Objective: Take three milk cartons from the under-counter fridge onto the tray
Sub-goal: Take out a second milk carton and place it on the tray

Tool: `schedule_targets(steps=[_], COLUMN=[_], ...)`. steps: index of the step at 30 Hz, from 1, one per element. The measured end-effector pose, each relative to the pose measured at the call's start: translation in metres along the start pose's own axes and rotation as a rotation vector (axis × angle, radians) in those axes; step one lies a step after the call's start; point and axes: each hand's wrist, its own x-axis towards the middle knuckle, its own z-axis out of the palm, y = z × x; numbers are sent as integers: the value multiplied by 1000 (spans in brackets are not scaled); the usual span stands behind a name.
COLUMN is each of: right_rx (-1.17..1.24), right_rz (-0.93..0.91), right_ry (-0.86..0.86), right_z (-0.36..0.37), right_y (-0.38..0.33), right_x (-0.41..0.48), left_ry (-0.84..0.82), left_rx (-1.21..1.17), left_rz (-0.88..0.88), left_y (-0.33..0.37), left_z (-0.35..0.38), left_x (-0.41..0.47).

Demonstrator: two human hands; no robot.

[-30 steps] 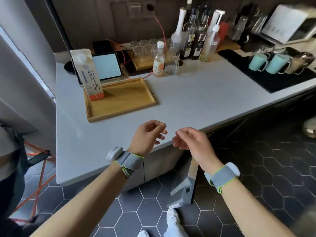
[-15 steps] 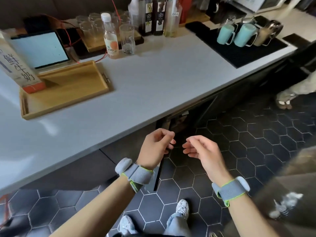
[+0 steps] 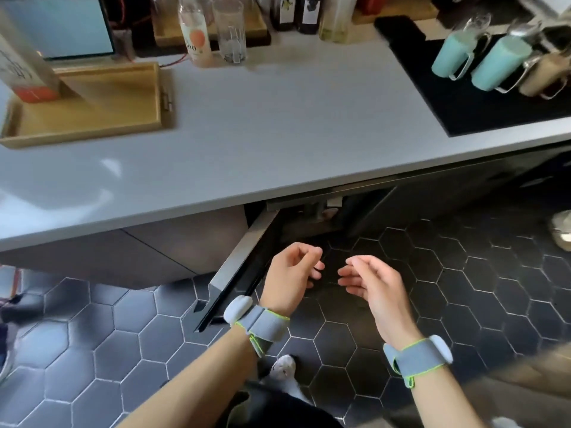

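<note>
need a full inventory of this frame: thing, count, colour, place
milk carton: 1, white with orange base, standing in the tray's far left corner
tray: 1, wooden, left on the counter
counter: 1, pale grey
screen: 1, lit pale blue, behind the tray
bottle: 1, clear with orange label, back of counter
glass: 1, clear, right of the bottle
mat: 1, black, right on counter
mugs: 2, teal, on the mat
fridge door: 1, dark, open below the counter
floor: dark hexagon tiles
wristbands: 2, grey with green edging
left hand: empty, fingers curled
right hand: empty, open
</note>
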Motion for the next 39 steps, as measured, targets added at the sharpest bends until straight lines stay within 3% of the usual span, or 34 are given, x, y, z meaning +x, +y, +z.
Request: schedule_targets(steps=[10, 19, 31, 39], right_rx=[-180, -292, -494, -604], right_rz=[-23, -33, -30, 11], right_ry=[-84, -220, -736, -874], right_z=[-34, -42, -81, -119], right_y=[-32, -64, -62, -39], right_x=[85, 150, 268, 316], left_ry=[85, 139, 718, 892], left_rx=[-108, -170, -397, -506], left_rz=[-64, -9, -11, -48], left_y=[1, 26, -13, -55], left_z=[46, 68, 130, 201], left_x=[88, 136, 164, 163])
